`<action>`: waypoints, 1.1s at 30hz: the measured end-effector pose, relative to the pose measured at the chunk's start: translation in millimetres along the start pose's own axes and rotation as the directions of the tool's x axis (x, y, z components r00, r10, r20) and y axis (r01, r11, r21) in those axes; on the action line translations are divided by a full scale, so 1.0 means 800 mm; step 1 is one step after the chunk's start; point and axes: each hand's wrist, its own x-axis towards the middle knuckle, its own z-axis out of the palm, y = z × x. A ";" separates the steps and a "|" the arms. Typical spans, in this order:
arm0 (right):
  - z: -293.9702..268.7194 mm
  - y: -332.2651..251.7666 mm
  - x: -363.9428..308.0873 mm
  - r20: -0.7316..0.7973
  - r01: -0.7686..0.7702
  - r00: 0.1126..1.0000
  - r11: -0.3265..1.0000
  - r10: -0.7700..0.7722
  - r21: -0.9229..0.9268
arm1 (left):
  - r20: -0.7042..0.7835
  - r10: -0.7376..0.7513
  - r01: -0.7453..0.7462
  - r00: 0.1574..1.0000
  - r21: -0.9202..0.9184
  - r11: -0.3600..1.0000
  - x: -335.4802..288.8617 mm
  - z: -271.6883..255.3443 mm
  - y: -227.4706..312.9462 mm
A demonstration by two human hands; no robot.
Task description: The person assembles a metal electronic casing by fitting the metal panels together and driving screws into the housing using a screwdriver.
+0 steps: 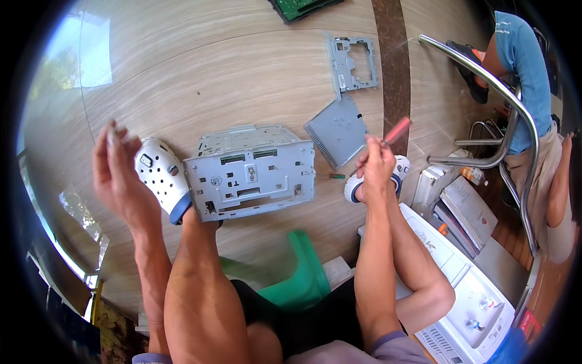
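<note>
A grey metal chassis (254, 185) with many square cut-outs stands on the floor between my feet. My left hand (121, 176) is raised left of it, above a white clog (162, 173); its fingers are pinched together on something small that I cannot make out. To the right, my right hand (377, 162) grips a screwdriver (398, 130), its red handle pointing up and away. Neither hand touches the chassis. Beyond the chassis lie a flat grey metal cover (337, 130) and a grey bracket frame (354, 64). Near the right foot is a small green-handled tool (336, 176).
A green circuit board (300, 7) lies at the far edge. A green plastic stool (303, 273) is beneath me. On the right stand a white appliance with taps (476, 309), stacked binders (464, 212) and a metal-tube chair (515, 103), with another person beside it.
</note>
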 end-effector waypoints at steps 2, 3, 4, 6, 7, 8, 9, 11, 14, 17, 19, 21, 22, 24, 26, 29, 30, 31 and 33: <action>0.021 0.009 0.013 0.022 -0.031 0.999 0.996 0.033 -0.079 | 0.064 -0.093 0.082 0.994 0.158 0.984 -0.025 -0.016 -0.014; 0.027 0.013 0.020 0.006 -0.009 1.000 0.997 0.010 -0.082 | 0.067 -0.103 0.091 0.992 0.163 0.982 -0.031 -0.017 -0.018; 0.030 0.016 0.024 -0.008 0.013 1.000 0.996 -0.014 -0.087 | 0.040 -0.144 0.137 0.989 0.137 0.981 -0.036 -0.018 -0.021; 0.034 0.016 0.032 0.045 0.007 0.999 0.996 -0.003 -0.092 | 0.004 -0.178 0.176 0.984 0.118 0.977 -0.035 -0.018 -0.020; 0.038 0.022 0.039 0.007 0.035 0.999 0.996 -0.036 0.082 | -0.016 -0.147 0.148 0.989 0.094 0.984 -0.031 -0.016 -0.017; 0.041 0.024 0.042 -0.035 0.068 0.998 0.965 -0.061 0.252 | -0.037 -0.116 0.118 0.993 0.072 0.990 -0.027 -0.014 -0.016; 0.037 0.022 0.045 -0.025 0.098 0.995 0.971 -0.095 0.220 | -0.022 -0.117 0.118 0.993 0.050 0.992 -0.026 -0.011 -0.020; 0.038 0.020 0.042 -0.103 0.180 0.981 0.972 -0.165 0.149 | -0.002 -0.133 0.133 0.991 0.073 0.988 -0.032 -0.004 -0.019; 0.035 0.009 0.033 -0.157 0.303 0.940 0.953 -0.302 -0.014 | 0.051 -0.118 0.113 0.992 0.087 0.990 -0.033 -0.003 -0.023; 0.028 0.003 0.025 -0.100 0.317 0.942 0.947 -0.320 -0.052 | 0.031 -0.135 0.131 0.990 0.102 0.986 -0.031 -0.005 -0.029; 0.024 0.015 0.033 -0.081 0.338 0.938 0.941 -0.337 -0.003 | 0.031 -0.139 0.133 0.990 0.141 0.981 -0.035 -0.005 -0.035; 0.024 0.020 0.038 -0.061 0.356 0.934 0.933 -0.353 0.049 | 0.033 -0.133 0.125 0.991 0.178 0.976 -0.037 -0.006 -0.037; 0.025 0.020 0.038 -0.055 0.350 0.936 0.934 -0.347 0.065 | 0.030 -0.134 0.126 0.991 0.183 0.975 -0.037 -0.006 -0.038; 0.028 0.022 0.040 -0.045 0.343 0.939 0.936 -0.340 0.084 | 0.044 -0.106 0.094 0.993 0.213 0.972 -0.036 -0.009 -0.040; 0.028 0.023 0.044 -0.050 0.335 0.942 0.941 -0.333 0.049 | 0.049 -0.114 0.100 0.992 0.217 0.971 -0.038 -0.010 -0.042; 0.040 0.025 0.046 -0.053 0.365 0.930 0.930 -0.363 0.051 | 0.052 -0.132 0.118 0.990 0.210 0.971 -0.037 -0.009 -0.041; 0.042 0.025 0.046 -0.051 0.363 0.931 0.930 -0.361 0.051 | 0.047 -0.140 0.128 0.989 0.201 0.971 -0.037 -0.008 -0.040; 0.044 0.024 0.046 -0.039 0.349 0.937 0.936 -0.347 0.044 | 0.046 -0.141 0.128 0.989 0.203 0.971 -0.037 -0.008 -0.039; 0.047 0.022 0.044 -0.023 0.332 0.943 0.942 -0.332 0.038 | 0.056 -0.132 0.119 0.990 0.194 0.974 -0.037 -0.008 -0.040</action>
